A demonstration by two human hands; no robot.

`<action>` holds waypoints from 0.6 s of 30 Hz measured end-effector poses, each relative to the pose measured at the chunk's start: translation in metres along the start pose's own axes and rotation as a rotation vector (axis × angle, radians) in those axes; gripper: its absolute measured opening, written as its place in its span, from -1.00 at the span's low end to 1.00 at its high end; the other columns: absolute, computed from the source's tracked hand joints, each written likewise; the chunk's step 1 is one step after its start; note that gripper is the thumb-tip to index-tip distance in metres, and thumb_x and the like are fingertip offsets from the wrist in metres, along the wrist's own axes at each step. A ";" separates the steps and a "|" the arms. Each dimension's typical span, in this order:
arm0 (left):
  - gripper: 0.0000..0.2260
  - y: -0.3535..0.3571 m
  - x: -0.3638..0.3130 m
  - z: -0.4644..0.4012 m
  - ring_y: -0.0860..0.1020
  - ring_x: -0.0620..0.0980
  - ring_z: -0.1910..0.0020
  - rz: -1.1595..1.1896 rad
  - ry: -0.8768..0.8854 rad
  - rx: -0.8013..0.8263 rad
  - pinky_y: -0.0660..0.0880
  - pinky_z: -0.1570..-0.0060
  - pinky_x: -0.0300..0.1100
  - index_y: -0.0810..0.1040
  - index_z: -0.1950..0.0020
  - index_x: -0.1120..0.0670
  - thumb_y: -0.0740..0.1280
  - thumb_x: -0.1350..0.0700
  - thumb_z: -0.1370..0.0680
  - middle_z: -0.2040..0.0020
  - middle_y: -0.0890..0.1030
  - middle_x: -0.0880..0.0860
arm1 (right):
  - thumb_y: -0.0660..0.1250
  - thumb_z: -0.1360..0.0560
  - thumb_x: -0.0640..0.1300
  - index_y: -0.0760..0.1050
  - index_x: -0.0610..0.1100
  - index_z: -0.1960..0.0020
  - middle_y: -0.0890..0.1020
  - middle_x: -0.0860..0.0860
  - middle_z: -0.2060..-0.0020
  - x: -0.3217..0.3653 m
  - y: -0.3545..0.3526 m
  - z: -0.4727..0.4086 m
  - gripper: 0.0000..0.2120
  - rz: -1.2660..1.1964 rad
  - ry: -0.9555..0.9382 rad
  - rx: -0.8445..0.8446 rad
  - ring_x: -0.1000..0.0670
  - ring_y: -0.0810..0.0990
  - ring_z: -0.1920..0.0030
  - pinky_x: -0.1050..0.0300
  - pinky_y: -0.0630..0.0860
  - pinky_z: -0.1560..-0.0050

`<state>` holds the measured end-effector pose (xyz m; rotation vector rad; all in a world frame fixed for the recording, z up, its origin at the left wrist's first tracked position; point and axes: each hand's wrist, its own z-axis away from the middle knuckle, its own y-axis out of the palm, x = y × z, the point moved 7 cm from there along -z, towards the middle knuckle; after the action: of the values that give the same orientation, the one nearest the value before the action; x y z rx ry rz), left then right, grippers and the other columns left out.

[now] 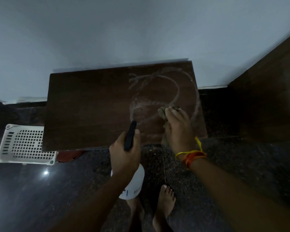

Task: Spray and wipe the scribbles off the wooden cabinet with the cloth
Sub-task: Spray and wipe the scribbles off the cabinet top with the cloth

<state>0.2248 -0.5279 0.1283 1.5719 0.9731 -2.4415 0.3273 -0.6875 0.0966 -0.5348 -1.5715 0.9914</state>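
Note:
The dark wooden cabinet top (pixel 90 108) stands against the pale wall, with white looping scribbles (pixel 175 84) on its right half. My right hand (pixel 178 129) presses a brownish cloth (pixel 162 112) onto the scribbles near the cabinet's front right. My left hand (pixel 124 154) grips a white spray bottle (pixel 134 183) by its black trigger head (pixel 130 136), held just in front of the cabinet's front edge with the nozzle pointing over the top.
A white perforated plastic basket (pixel 23 144) sits on the dark speckled floor left of the cabinet, with something red-brown (pixel 69 155) beside it under the cabinet edge. A dark wooden panel (pixel 266 97) rises at the right. My bare feet (pixel 164 205) stand below.

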 end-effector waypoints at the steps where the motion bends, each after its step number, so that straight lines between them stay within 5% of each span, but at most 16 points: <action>1: -0.70 -0.007 0.005 -0.003 0.42 0.14 0.45 -0.001 -0.009 -0.004 0.30 0.48 -0.16 0.53 0.20 0.19 0.28 0.01 -0.62 0.43 0.44 0.19 | 0.32 -0.50 -0.36 0.42 -0.33 -0.36 0.49 -0.28 -0.31 0.010 0.013 0.002 -0.57 -0.018 -0.008 0.033 -0.41 0.36 -0.34 -0.33 0.39 -0.30; 7: -0.70 -0.041 0.021 -0.023 0.51 0.28 0.38 0.029 -0.026 -0.051 0.39 0.42 -0.04 0.52 0.22 0.18 0.28 0.01 -0.61 0.40 0.49 0.19 | 0.41 -0.48 -0.16 0.34 -0.23 -0.43 0.35 -0.20 -0.44 0.055 0.080 0.009 -0.44 0.222 -0.078 0.170 -0.36 0.23 -0.44 -0.42 0.36 -0.28; 10: -0.70 -0.050 0.025 -0.031 0.49 0.32 0.37 0.059 -0.040 -0.044 0.38 0.42 -0.05 0.50 0.23 0.18 0.28 0.01 -0.62 0.39 0.48 0.22 | 0.25 -0.58 0.02 0.19 -0.17 -0.52 0.16 -0.10 -0.54 0.049 0.112 0.015 -0.42 0.353 -0.010 0.264 -0.36 0.11 -0.50 -0.42 0.22 -0.37; 14: -0.72 -0.059 0.033 -0.042 0.50 0.34 0.39 0.067 -0.059 -0.030 0.42 0.44 0.04 0.51 0.21 0.13 0.28 -0.01 -0.61 0.37 0.52 0.29 | 0.06 -0.58 0.04 0.21 -0.20 -0.50 0.20 -0.14 -0.52 0.046 0.123 0.014 -0.45 0.444 -0.004 0.242 -0.39 0.10 -0.48 -0.34 0.22 -0.40; 18: -0.77 -0.062 0.036 -0.051 0.56 0.35 0.31 0.055 -0.073 -0.011 0.51 0.37 0.17 0.50 0.24 -0.04 0.28 -0.01 -0.61 0.26 0.60 0.32 | 0.07 -0.60 0.02 0.13 -0.19 -0.53 0.13 -0.16 -0.53 0.046 0.133 -0.003 -0.43 0.494 -0.030 0.262 -0.39 0.04 -0.50 -0.32 0.11 -0.47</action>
<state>0.2246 -0.4413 0.1126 1.4745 0.9172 -2.4333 0.2952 -0.5787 0.0136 -0.7434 -1.3308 1.5581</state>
